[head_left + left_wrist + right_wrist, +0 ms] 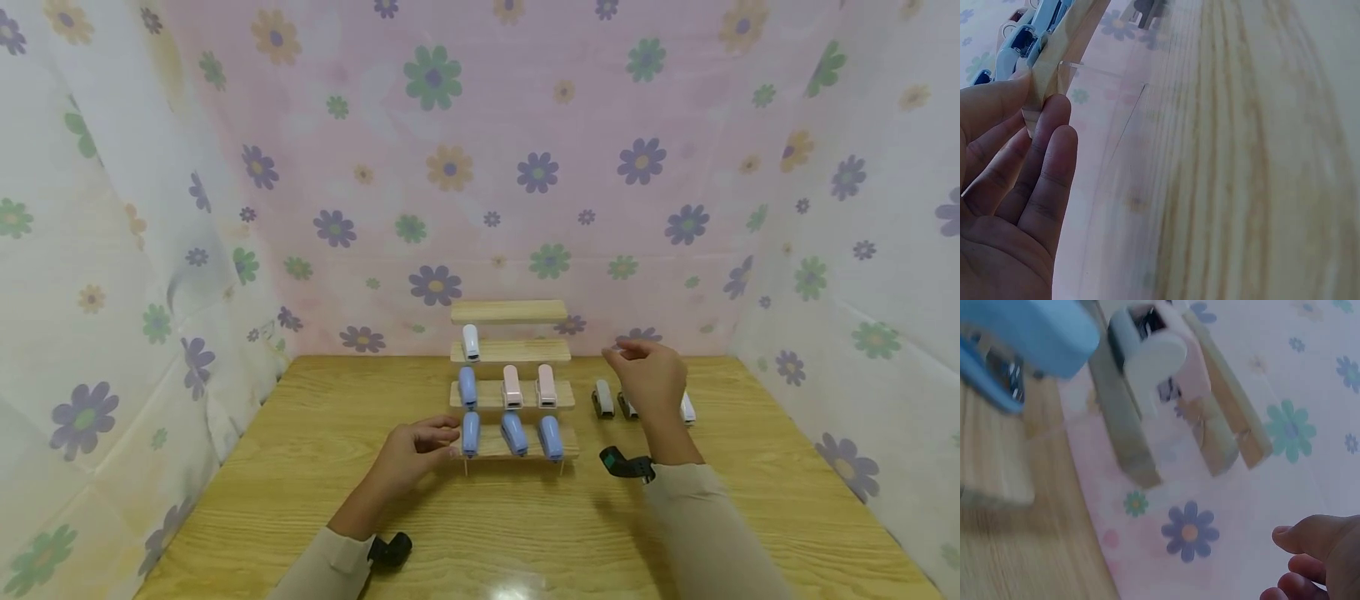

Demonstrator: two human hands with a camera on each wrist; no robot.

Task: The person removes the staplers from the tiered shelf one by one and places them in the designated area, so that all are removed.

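My left hand [416, 450] is at the left end of the lowest shelf of a small wooden stepped rack [491, 442]. In the left wrist view its thumb and fingers [1054, 169] lie on either side of the plank's end, pinching it. Three blue staplers [550, 437] stand on that lowest shelf. One blue stapler [467, 387] and two pink staplers [512, 385] sit one tier up, and a white stapler [470, 342] is above them. My right hand [651, 379] hovers right of the rack, fingers loosely bent; the right wrist view shows nothing in it.
Several grey and white staplers, among them a grey stapler [603, 400] and a white stapler [687, 408], stand on the wooden table [487, 525] right of the rack, partly behind my right hand. A flowered cloth [495, 167] hangs behind and at both sides.
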